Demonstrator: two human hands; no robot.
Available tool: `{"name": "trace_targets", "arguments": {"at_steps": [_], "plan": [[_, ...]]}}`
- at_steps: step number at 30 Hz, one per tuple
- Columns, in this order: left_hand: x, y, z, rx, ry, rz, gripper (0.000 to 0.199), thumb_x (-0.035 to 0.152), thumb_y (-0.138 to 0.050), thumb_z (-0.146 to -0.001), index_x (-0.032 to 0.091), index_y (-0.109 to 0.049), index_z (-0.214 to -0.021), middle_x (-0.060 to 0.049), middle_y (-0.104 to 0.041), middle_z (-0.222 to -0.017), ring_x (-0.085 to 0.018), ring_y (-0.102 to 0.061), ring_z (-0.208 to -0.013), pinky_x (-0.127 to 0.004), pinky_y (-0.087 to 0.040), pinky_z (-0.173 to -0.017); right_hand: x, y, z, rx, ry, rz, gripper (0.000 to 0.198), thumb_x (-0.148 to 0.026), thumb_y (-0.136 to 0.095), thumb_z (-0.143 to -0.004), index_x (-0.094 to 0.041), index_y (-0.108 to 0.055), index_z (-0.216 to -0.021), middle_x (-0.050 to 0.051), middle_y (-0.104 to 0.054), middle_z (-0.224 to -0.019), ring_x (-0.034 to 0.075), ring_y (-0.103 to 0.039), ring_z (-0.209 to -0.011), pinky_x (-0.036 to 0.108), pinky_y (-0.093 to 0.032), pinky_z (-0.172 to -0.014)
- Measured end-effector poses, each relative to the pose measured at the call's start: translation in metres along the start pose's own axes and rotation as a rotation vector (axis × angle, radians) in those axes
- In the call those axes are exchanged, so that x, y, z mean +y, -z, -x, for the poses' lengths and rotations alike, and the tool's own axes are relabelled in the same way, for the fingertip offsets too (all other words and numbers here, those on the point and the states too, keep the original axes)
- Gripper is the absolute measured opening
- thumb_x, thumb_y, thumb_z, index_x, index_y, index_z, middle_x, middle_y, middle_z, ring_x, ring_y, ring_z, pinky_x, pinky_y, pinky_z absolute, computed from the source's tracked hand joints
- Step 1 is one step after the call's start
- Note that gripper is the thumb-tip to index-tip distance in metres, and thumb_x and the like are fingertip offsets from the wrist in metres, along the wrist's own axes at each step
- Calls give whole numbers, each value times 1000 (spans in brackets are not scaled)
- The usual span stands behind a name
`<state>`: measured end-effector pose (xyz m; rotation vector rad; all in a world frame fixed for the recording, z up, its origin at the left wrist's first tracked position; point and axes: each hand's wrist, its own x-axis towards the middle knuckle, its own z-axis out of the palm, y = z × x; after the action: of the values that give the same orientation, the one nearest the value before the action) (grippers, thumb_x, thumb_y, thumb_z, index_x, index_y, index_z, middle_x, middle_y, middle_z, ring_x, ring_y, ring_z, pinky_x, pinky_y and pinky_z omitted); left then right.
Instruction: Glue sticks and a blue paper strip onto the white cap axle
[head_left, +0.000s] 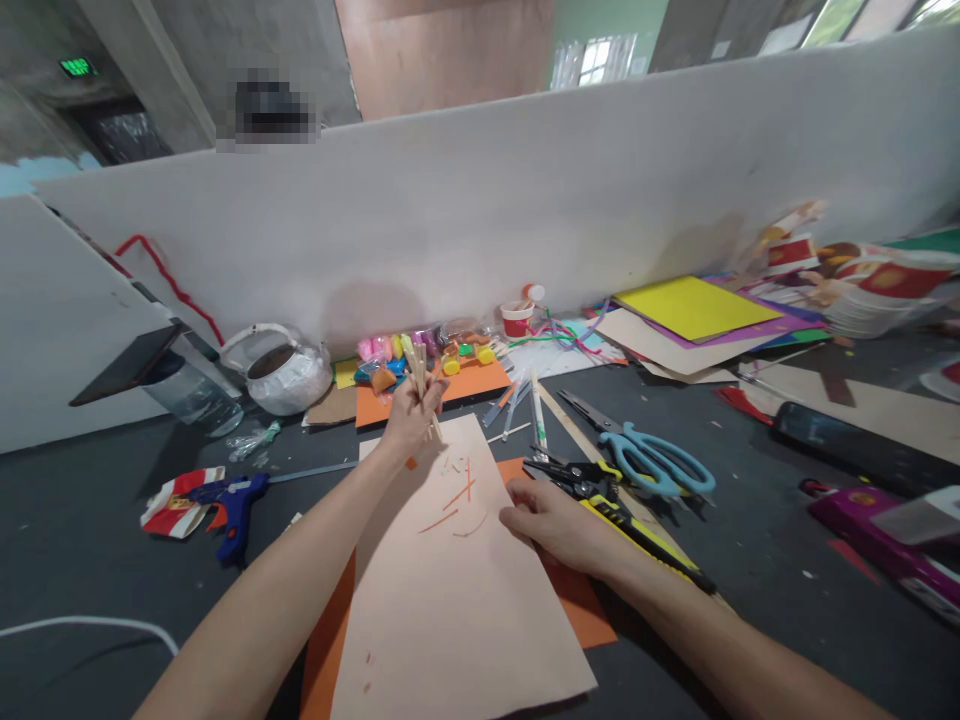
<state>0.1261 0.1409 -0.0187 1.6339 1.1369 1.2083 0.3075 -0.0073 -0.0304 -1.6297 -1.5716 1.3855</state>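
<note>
A bundle of thin wooden sticks [417, 362] is gripped upright in my left hand [411, 415], above the far end of a pale cardboard sheet [450, 610]. Orange strips [459, 492] and small scraps lie on that sheet. My right hand [551, 520] rests at the sheet's right edge with fingers curled together; what they pinch, if anything, is hidden. Beneath the sheet, orange paper [581, 605] sticks out on both sides. Just right of my right hand are black-and-yellow pliers [577, 478] and a yellow-black utility knife [649, 545].
Blue-handled scissors [656, 460] lie to the right, near a phone [847, 445] and a purple tool [885, 535]. A blue glue gun [240, 510] and white-wrapped pot [289, 380] stand left. Colourful clay packs [390, 350], a paper stack [697, 308] and a white partition [480, 210] are behind.
</note>
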Motion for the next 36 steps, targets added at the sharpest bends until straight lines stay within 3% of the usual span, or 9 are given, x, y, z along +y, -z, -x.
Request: {"name": "trace_targets", "arguments": {"at_steps": [6, 11, 15, 19, 27, 32, 36], "plan": [[15, 3, -11, 166, 97, 25, 29, 40, -56, -95, 14, -62, -105, -3, -66, -92, -13, -63, -72, -29, -56, -65, -2, 0, 2, -10, -31, -18, 22, -20, -50, -80, -23, -32, -67, -10, -32, -52, 7, -31, -42, 22, -21, -40], [32, 18, -50, 357, 101, 27, 34, 45, -51, -97, 13, -61, -92, 3, -58, -72, -7, -52, -53, -22, -47, -50, -2, 1, 3, -3, -30, -4, 24, -17, -52, -78, -22, -32, -66, -9, -31, -55, 6, -32, -45, 21, -21, -42], [35, 28, -83, 381, 140, -94, 30, 42, -53, -97, 13, -62, -101, -1, -63, -83, -10, -59, -62, -25, -52, -57, 1, 1, 3, -2, -26, 12, 25, -17, -51, -80, -22, -31, -66, -9, -30, -56, 6, -31, -47, 22, -21, -44], [38, 30, -99, 256, 133, -309, 31, 38, -58, -95, 14, -60, -115, -7, -65, -106, -17, -65, -85, -35, -57, -73, 0, 1, 3, 2, -22, 40, 23, -17, -52, -80, -21, -34, -66, -9, -32, -56, 6, -33, -48, 22, -20, -46], [50, 3, -116, -216, 200, -755, 34, 35, -61, -93, 17, -59, -121, -9, -62, -122, -23, -63, -105, -43, -55, -88, -1, 3, 5, 6, -23, 74, 23, -18, -52, -80, -21, -34, -67, -7, -33, -60, 8, -32, -55, 23, -22, -48], [47, -21, -101, -479, 240, -763, 34, 36, -61, -93, 18, -59, -121, -9, -61, -123, -23, -62, -106, -44, -54, -89, -1, 3, 6, 5, -17, 80, 24, -18, -53, -79, -20, -34, -66, -7, -33, -60, 8, -31, -56, 23, -22, -49], [42, -48, -83, -528, 324, -621, 35, 37, -61, -92, 16, -60, -121, -8, -61, -123, -25, -62, -106, -45, -54, -89, -2, 3, 6, 6, -11, 74, 24, -17, -52, -79, -20, -33, -65, -8, -33, -59, 8, -31, -55, 23, -20, -50]]}}
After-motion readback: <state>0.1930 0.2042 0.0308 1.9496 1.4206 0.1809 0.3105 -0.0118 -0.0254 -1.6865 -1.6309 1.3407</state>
